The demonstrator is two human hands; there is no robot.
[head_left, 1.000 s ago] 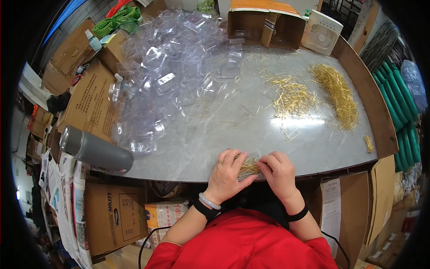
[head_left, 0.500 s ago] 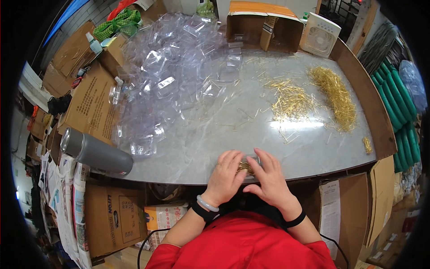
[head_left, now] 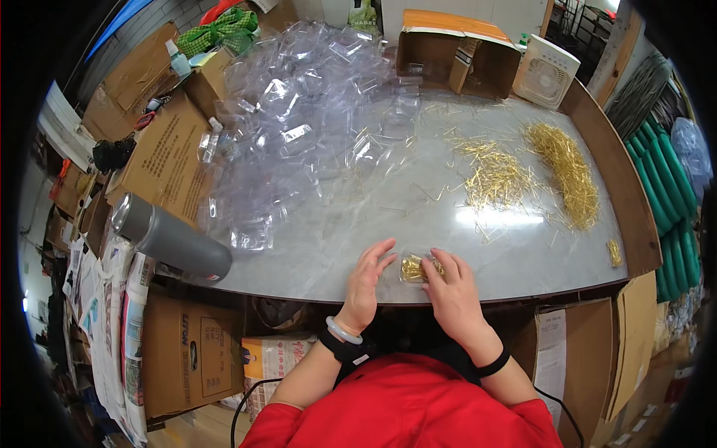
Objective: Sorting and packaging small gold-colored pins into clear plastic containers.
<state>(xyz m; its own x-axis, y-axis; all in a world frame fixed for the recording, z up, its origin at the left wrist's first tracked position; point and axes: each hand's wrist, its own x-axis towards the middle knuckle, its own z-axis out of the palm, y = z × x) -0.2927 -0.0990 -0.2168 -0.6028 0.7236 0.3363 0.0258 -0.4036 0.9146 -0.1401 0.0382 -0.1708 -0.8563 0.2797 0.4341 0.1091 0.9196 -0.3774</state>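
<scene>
A small clear plastic box (head_left: 405, 278) holding gold wire hooks (head_left: 411, 266) lies at the table's near edge. My right hand (head_left: 453, 290) has its fingers bent over the right end of the box, and the thumb is at the near side. The fingertips cover part of the contents. To the left of the box, my left hand (head_left: 363, 286) is held apart from it, fingers stretched out, with nothing in it. Beyond the hands lie a loose heap of gold wire hooks (head_left: 495, 178), a long dense pile (head_left: 565, 179) and a small bunch (head_left: 614, 254).
Clear plastic boxes (head_left: 299, 134) are heaped across the table's left side. A grey bottle (head_left: 179, 240) lies on its side at the left edge. An open cardboard box (head_left: 426, 54) and a white fan (head_left: 547, 73) stand at the back. A cardboard wall (head_left: 624, 187) borders the right.
My left hand has let go of the box and moved left, its fingers straightening. The right hand has stayed on the box, moving slightly right. More of the box and its gold hooks shows.
</scene>
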